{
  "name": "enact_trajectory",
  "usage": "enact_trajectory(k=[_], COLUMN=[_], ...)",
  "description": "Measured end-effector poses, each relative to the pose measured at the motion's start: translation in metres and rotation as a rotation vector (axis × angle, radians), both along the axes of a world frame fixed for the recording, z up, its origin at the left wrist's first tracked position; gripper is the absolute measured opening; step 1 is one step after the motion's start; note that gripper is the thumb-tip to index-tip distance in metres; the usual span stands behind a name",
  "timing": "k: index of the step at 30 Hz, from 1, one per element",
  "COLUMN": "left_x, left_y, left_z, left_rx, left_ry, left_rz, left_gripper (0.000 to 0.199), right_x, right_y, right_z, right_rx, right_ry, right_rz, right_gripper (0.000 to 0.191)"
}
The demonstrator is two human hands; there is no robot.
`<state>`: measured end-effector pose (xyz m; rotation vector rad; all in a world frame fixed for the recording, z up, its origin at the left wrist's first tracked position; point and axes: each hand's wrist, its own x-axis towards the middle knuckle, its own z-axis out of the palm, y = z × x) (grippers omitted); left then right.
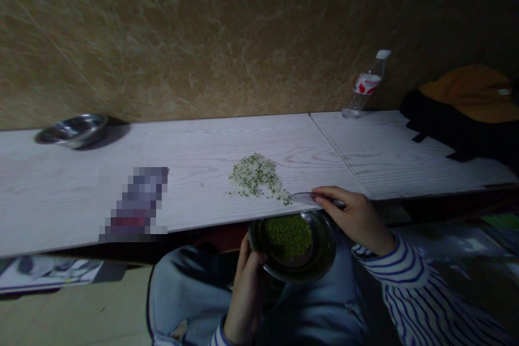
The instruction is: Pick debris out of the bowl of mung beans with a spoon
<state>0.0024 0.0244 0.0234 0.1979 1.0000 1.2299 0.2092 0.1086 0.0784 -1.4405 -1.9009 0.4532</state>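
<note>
My left hand (249, 284) grips the left rim of a metal bowl (322, 259), held just below the table's front edge. Small green beans (288, 235), which look like mung beans, lie inside it. My right hand (352, 213) is closed on the handle of a spoon (303, 197). The spoon's tip reaches the near right end of a pile of white grains mixed with green beans (255, 173) on the tabletop. The white grains look like rice. Part of the spoon's handle is hidden by my fingers.
A second metal bowl (77, 132) stands at the back left of the white wood-grain table (194, 146). A blurred-out flat item (140, 203) lies nearer. Toward the back right are a water bottle (365, 89) and an orange-brown cap (470, 92) on dark cloth. A marbled wall (203, 38) rises behind.
</note>
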Motion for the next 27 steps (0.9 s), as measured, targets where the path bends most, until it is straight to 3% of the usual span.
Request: enact_trajectory(k=[12, 22, 27], left_x=[-0.001, -0.001, -0.002], left_y=[0.001, 0.003, 0.002], left_z=[0.001, -0.003, 0.000], left_rx=[-0.018, -0.030, -0.039], left_ry=[0.011, 0.006, 0.025], left_rz=[-0.021, -0.029, -0.007], left_gripper=[0.057, 0.061, 0.061], right_x=[0.002, -0.003, 0.000], right_y=[-0.004, 0.017, 0.013], right_z=[0.002, 0.000, 0.001], right_rx=[-0.049, 0.001, 0.004], right_ry=[-0.025, 0.001, 0.020], right_rz=[0.005, 0.020, 0.012], right_gripper=[0.020, 0.022, 0.020])
